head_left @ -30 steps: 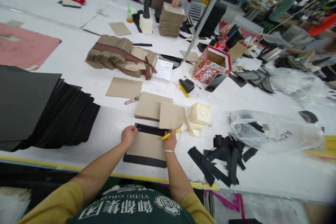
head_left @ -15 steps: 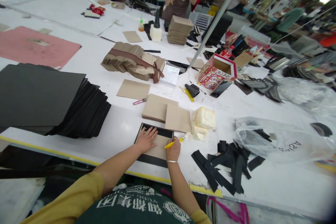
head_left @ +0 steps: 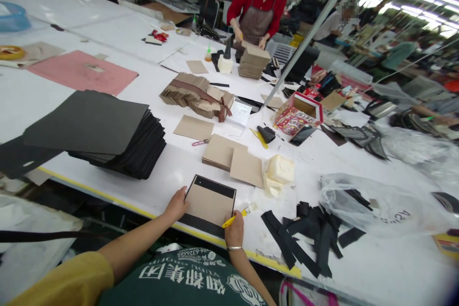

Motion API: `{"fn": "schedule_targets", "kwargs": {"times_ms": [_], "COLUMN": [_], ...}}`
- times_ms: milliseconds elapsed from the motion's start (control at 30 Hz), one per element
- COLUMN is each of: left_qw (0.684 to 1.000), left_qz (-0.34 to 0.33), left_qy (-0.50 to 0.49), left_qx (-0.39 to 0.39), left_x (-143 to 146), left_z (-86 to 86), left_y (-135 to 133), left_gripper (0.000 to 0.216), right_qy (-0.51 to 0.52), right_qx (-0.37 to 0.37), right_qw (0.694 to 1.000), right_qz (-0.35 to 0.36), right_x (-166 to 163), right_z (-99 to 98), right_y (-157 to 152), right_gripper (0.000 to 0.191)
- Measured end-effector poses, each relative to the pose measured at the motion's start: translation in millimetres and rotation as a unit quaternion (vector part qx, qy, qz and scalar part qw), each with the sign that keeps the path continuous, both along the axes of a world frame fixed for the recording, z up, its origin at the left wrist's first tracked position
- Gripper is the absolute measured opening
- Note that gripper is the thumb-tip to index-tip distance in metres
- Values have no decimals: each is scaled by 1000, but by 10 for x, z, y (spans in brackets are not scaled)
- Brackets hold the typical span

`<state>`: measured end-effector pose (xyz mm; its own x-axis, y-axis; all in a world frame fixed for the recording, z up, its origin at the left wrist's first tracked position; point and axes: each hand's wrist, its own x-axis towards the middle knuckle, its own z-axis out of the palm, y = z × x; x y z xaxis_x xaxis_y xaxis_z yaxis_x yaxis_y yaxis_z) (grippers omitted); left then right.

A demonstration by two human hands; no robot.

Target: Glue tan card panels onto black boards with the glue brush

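In front of me on the table lies a tan cardboard panel [head_left: 208, 203] with a black border, a black strip along its far side and a wider black band on the near side. My left hand [head_left: 178, 204] is closed on the panel's left edge, the thumb uppermost and the other fingers partly hidden. At the lower right corner of the panel, my right hand [head_left: 234, 232] is wrapped round a yellow-handled brush [head_left: 229, 220]. The brush's pale bristles point right, away from the panel. That hand also touches the panel's right edge.
Tan boards [head_left: 246, 167] lie just beyond the panel, beside a cream plastic container [head_left: 278, 170]. Black strips [head_left: 315, 234] and a clear plastic bag [head_left: 380, 205] are on the right. A tall stack of black sheets [head_left: 93, 124] stands left. Across the table is a co-worker [head_left: 261, 9].
My left hand has moved from lying flat on the panel's top to its left edge. My right hand, still with the brush, has shifted slightly nearer. The camera view has tilted up.
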<state>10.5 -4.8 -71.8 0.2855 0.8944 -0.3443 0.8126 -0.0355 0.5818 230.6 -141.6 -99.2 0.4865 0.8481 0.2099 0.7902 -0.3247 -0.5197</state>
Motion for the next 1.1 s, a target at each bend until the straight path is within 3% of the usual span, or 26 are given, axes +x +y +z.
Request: {"fn": "schedule_targets", "kwargs": {"times_ms": [100, 167, 233, 300, 367, 433, 533, 600, 700, 833, 933, 1033, 1100], "left_qw": [999, 982, 930, 875, 854, 865, 890, 892, 883, 867, 866, 867, 869], "left_qz": [3, 15, 40, 71, 126, 149, 123, 103, 88, 51, -64, -247, -326], "left_qy": [-19, -53, -74, -56, 14, 91, 143, 139, 117, 83, 33, -27, -59], "left_qx": [36, 179, 357, 475, 505, 470, 415, 417, 446, 488, 495, 432, 367], "left_x": [-123, -247, -414, -624, -852, -1066, -1298, -1372, -1364, -1148, -849, -539, -404], "left_z": [238, 570, 1006, 1453, 1805, 2010, 2100, 2111, 2146, 2164, 2078, 1921, 1778], "left_y": [-22, 39, 172, 368, 597, 812, 1013, 1036, 928, 601, 228, -149, -290], "left_gripper": [58, 54, 50, 52, 62, 66, 46, 35, 33, 34, 38, 40, 41], "right_qy": [-22, -40, -50, -47, -33, -8, 51, 94, 152, 257, 347, 317, 256], "right_qx": [18, 42, 69, 97, 119, 134, 140, 141, 139, 116, 133, 164, 172], "right_qw": [999, 998, 995, 991, 988, 984, 976, 968, 953, 921, 891, 918, 943], "right_qz": [24, 38, 53, 74, 96, 120, 156, 183, 223, 270, 259, 174, 126], "right_x": [26, 99, 181, 228, 208, 122, -75, -219, -460, -848, -1048, -969, -750], "right_z": [16, 81, 206, 384, 585, 772, 1001, 1147, 1419, 1834, 2040, 2065, 1959], "right_y": [-112, -110, -28, 117, 284, 439, 615, 701, 813, 1018, 1192, 1212, 1084], "right_gripper": [35, 37, 38, 37, 36, 35, 34, 33, 30, 23, 24, 23, 20]}}
